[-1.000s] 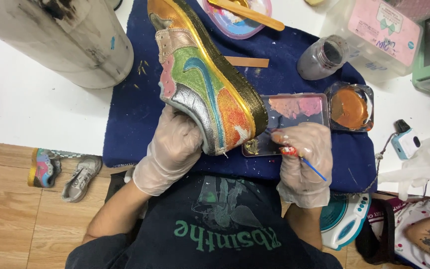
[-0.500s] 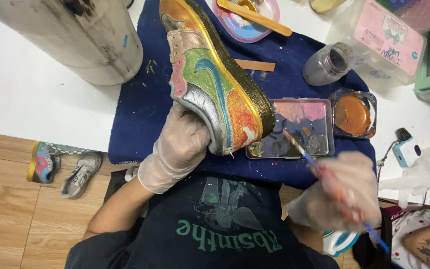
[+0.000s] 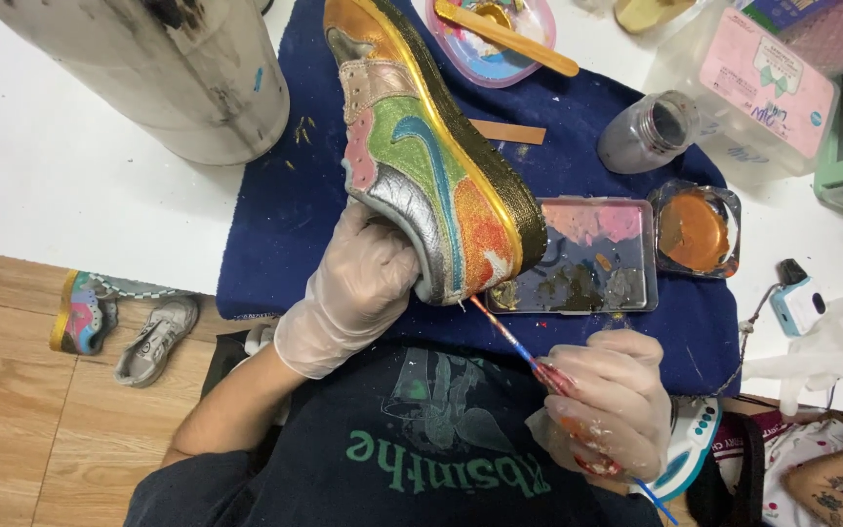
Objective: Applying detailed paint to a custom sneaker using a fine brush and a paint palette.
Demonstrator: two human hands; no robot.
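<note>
Left hand (image 3: 358,283) grips heel of painted shoe (image 3: 431,146), tilted over blue cloth (image 3: 285,224). Right hand (image 3: 607,400) pinches brush (image 3: 514,337), tip at heel, 5 o'clock of shoe. Keep shoe braced, strokes short; reload from palette (image 3: 587,256) at 3 o'clock.

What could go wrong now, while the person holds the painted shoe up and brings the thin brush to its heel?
1. The left hand grips the multicoloured glitter sneaker by its silver heel; wet paint there might smear onto the glove.
2. The thin paintbrush in the right hand nears the heel edge; a slip could mark the gold sole.
3. The rectangular clear plastic palette lies just below, so the shoe might dip into it.
</note>
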